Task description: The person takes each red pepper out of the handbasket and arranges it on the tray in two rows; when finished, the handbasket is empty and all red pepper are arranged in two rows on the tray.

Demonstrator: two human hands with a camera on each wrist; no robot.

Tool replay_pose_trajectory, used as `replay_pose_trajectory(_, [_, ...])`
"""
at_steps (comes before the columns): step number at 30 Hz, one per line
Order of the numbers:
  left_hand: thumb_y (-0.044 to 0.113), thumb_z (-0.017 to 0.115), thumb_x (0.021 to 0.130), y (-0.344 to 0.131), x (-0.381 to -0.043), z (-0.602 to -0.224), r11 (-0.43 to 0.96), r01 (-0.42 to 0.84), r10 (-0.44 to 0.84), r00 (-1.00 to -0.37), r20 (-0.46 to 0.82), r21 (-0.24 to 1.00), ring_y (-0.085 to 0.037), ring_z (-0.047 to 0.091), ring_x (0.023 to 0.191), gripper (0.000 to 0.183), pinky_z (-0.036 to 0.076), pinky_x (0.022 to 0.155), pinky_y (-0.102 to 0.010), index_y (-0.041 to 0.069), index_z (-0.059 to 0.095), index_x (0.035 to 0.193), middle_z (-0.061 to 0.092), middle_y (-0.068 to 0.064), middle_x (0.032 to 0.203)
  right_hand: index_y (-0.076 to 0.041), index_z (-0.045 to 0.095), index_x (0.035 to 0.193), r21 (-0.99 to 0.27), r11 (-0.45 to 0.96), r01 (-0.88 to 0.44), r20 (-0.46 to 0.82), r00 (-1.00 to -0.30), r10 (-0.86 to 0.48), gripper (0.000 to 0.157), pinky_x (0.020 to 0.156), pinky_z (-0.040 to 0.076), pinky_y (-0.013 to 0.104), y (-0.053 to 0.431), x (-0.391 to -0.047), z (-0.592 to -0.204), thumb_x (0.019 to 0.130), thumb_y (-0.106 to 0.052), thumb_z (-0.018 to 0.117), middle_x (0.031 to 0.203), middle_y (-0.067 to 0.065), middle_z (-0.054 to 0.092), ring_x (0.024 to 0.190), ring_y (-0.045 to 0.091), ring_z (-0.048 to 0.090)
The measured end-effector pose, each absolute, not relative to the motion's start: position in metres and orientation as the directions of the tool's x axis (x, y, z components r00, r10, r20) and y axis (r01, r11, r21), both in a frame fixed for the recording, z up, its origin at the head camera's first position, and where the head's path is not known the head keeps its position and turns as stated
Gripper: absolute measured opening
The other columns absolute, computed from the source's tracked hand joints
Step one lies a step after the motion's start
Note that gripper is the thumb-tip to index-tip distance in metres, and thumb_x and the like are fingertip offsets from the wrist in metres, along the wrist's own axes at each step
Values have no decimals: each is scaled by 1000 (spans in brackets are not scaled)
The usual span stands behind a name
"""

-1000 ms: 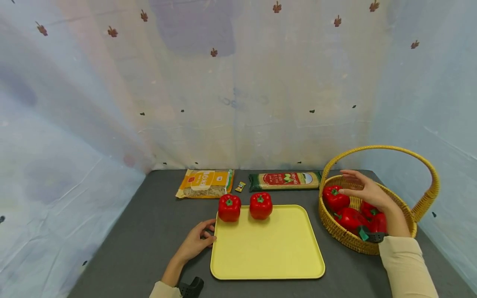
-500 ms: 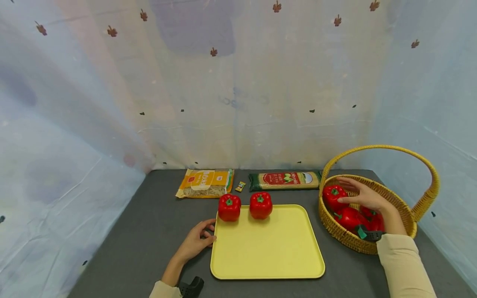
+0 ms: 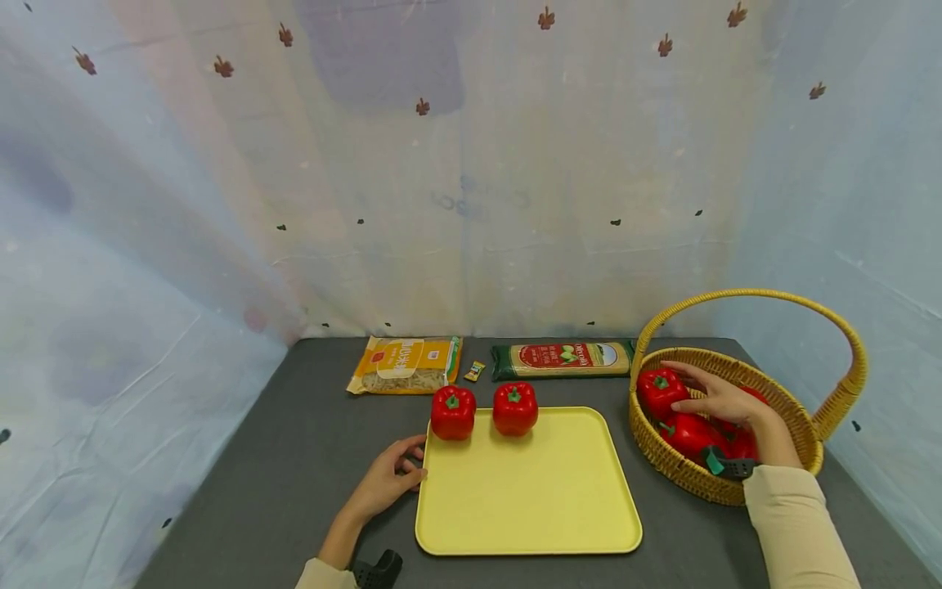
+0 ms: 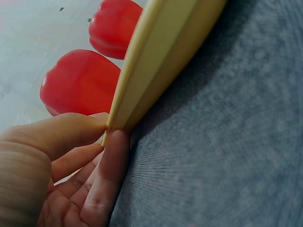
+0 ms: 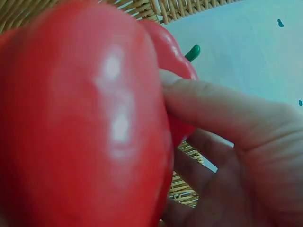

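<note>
My left hand [image 3: 386, 478] is at the left edge of a yellow tray [image 3: 530, 491]. In the left wrist view its thumb and fingers pinch the tray's rim [image 4: 130, 90]. Two red bell peppers [image 3: 452, 411] stand side by side at the tray's far left. Inside a wicker basket [image 3: 662, 454] on the right, my right hand [image 3: 724, 401] grips the bell pepper at the left wall [image 3: 657, 393], thumb on the near side. The right wrist view shows the thumb against this pepper [image 5: 163, 47]; another pepper [image 5: 90, 118] fills the foreground and hides part of the grip.
Several more red peppers [image 3: 692, 435] lie in the basket under the right hand. Its tall handle [image 3: 765, 293] arches above the wrist. Behind the tray lie a yellow food bag [image 3: 405, 364], a small packet [image 3: 474, 371] and a long green package [image 3: 562, 360].
My right hand has lowered slightly to the left inside the basket, and its fingers have closed around the pepper by the wall. The left hand and tray stay in place.
</note>
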State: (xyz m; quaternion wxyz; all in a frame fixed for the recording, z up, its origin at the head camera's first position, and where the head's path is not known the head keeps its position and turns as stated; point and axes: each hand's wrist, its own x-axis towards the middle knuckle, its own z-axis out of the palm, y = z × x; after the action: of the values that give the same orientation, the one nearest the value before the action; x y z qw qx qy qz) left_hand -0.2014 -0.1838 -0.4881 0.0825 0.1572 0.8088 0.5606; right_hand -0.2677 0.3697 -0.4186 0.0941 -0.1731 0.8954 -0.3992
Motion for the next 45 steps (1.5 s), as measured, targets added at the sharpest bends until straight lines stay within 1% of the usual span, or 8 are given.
replay_pose_trajectory(9, [1, 62, 87, -182, -198, -483, 325, 157, 346, -937, 38, 932, -21, 59, 76, 53, 55, 64, -30, -6, 41, 135, 49, -21, 108, 3, 26, 143, -735, 639, -225, 0, -944, -331, 73, 89, 39, 63, 369, -263, -414, 87, -22, 66, 137, 32, 32, 123, 54, 30])
replay_pose_trajectory(15, [1, 62, 87, -183, -200, -485, 322, 165, 346, -937, 46, 932, -20, 59, 76, 53, 55, 64, -30, -6, 41, 135, 50, -20, 108, 2, 23, 144, -731, 652, -202, 46, -968, -248, 74, 86, 43, 57, 369, -262, -405, 89, -26, 64, 133, 31, 37, 118, 48, 40])
replay_pose_trajectory(23, [1, 62, 87, -183, -200, -484, 331, 166, 348, -936, 43, 929, -19, 59, 75, 53, 55, 64, -30, -6, 41, 135, 50, -20, 108, -7, 18, 148, -765, 622, -169, 73, -982, -177, 72, 85, 44, 49, 367, -249, -387, 93, -31, 58, 135, 24, 37, 118, 41, 40])
replay_pose_trajectory(25, [1, 62, 87, -183, -200, -484, 332, 160, 346, -937, 38, 929, -20, 59, 75, 53, 55, 64, -30, -6, 41, 135, 50, -20, 108, -12, 19, 148, -778, 601, -182, 96, -980, -172, 69, 86, 45, 41, 366, -245, -383, 93, -30, 57, 137, 18, 35, 119, 33, 40])
replay_pose_trajectory(30, [2, 62, 87, -184, -201, -486, 339, 162, 346, -937, 37, 927, -19, 59, 75, 53, 55, 63, -29, -7, 41, 135, 50, -19, 108, -17, 25, 147, -817, 520, -251, 180, -966, -184, 63, 78, 48, 18, 360, -232, -371, 93, -18, 58, 132, -1, 38, 110, -1, 43])
replay_pose_trajectory(32, [3, 63, 87, -186, -205, -494, 335, 163, 341, -939, 42, 928, -18, 59, 74, 54, 55, 63, -29, -6, 41, 135, 50, -18, 108, -14, 26, 145, -840, 450, -303, 226, -950, -216, 62, 78, 49, 17, 356, -227, -368, 92, -10, 58, 129, -6, 40, 108, -6, 45])
replay_pose_trajectory(39, [11, 67, 86, -191, -214, -515, 342, 183, 330, -942, 65, 922, -14, 58, 74, 55, 55, 63, -26, 1, 44, 136, 50, -15, 108, -3, 26, 142, -893, 61, -447, 396, -841, -369, 65, 80, 53, 23, 335, -216, -369, 85, 20, 49, 130, 4, 43, 111, 8, 54])
replay_pose_trajectory(45, [11, 66, 87, -190, -214, -514, 337, 203, 341, -936, 81, 919, -14, 59, 75, 54, 55, 63, -27, 1, 44, 135, 50, -15, 108, 0, 26, 140, -875, 27, -483, 438, -815, -380, 66, 82, 53, 26, 302, -213, -378, 83, 18, 55, 130, 4, 43, 114, 9, 51])
